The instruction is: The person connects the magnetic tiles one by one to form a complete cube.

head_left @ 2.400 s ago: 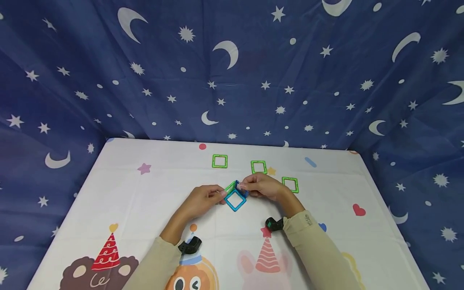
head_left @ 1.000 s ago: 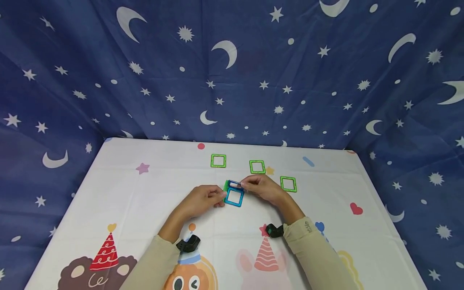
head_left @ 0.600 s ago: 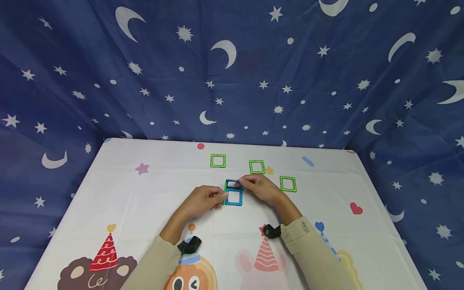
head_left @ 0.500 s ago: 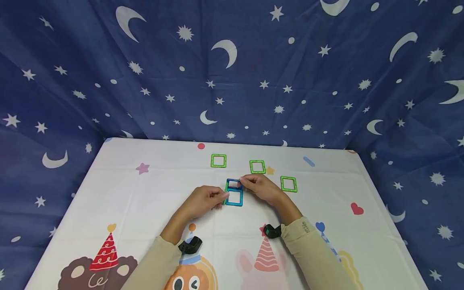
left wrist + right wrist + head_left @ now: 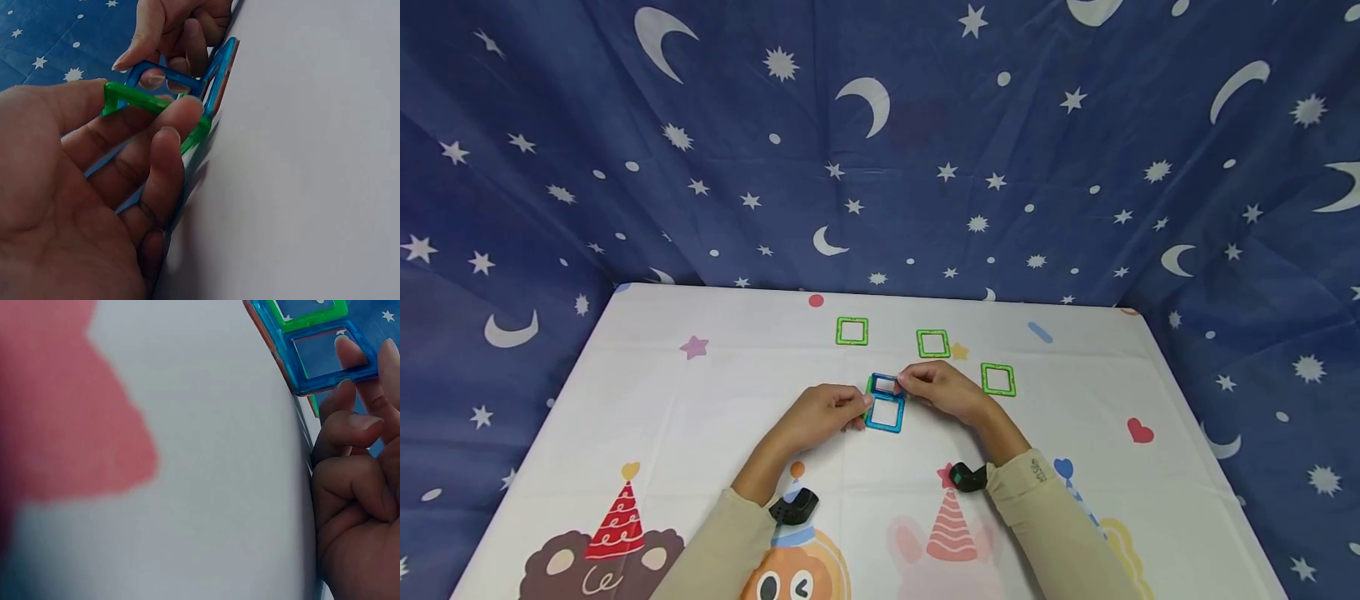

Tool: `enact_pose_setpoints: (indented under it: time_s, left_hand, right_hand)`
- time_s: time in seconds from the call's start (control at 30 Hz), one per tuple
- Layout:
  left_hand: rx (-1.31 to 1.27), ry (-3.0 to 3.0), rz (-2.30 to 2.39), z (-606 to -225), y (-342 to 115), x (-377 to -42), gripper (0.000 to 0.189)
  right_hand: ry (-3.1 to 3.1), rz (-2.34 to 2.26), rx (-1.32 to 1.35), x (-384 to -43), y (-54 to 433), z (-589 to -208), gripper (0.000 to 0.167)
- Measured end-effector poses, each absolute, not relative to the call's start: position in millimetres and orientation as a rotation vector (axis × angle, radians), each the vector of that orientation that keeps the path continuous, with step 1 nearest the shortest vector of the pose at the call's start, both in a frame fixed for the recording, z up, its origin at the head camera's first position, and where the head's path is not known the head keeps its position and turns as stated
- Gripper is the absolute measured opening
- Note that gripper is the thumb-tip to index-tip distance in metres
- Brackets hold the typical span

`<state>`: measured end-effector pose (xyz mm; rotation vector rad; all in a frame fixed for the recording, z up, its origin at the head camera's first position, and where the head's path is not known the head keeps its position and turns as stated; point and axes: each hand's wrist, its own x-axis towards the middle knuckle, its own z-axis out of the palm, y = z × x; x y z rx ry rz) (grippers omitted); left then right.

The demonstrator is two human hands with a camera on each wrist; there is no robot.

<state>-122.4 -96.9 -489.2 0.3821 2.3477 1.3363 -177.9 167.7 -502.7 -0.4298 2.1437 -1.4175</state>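
In the head view a light-blue square magnetic tile lies flat on the table between my hands. My left hand pinches a green square tile that stands upright along the flat tile's left edge. With thumb and fingers, my right hand holds a darker blue square tile, upright along the far edge. The two upright tiles meet at the far left corner, as the left wrist view shows. My left fingertips curl in front of the green frame and cover part of it.
Farther back lie three loose green square tiles: one at left, one in the middle and one at right, beside my right hand. A printed white cloth covers the table. Behind hangs a starry blue curtain.
The joined tiles have turned between my hands: the flat blue one stood as a diamond and now sits nearly square-on, tilted slightly over the last half second. Both hands keep their grip.
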Motion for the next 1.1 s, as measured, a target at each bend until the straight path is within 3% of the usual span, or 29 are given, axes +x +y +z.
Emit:
enact_pose_setpoints:
  time_s: [0.5,0.63,0.8,0.97,1.1]
  left_hand:
    - [0.429,2.327,1.285,-491.6,-97.4,-119.7,0.039]
    - [0.377,2.294,1.392,-493.5,-99.0,-123.2,0.043]
    - [0.244,2.231,1.577,-496.0,-99.0,-127.0,0.032]
    - [0.237,2.24,1.564,-494.2,-96.8,-125.7,0.042]
    - [0.229,2.231,1.577,-494.4,-96.5,-125.9,0.03]
  right_hand:
    - [2.143,-1.422,-0.424,-174.3,168.1,-501.3,0.032]
    - [2.141,-1.461,-0.402,-176.0,169.3,-502.2,0.032]
    - [2.127,-1.503,-0.368,-176.1,168.9,-503.8,0.028]
    - [2.166,-1.46,-0.349,-176.2,165.5,-503.8,0.028]
    - [2.205,-1.417,-0.31,-176.2,161.5,-504.1,0.029]
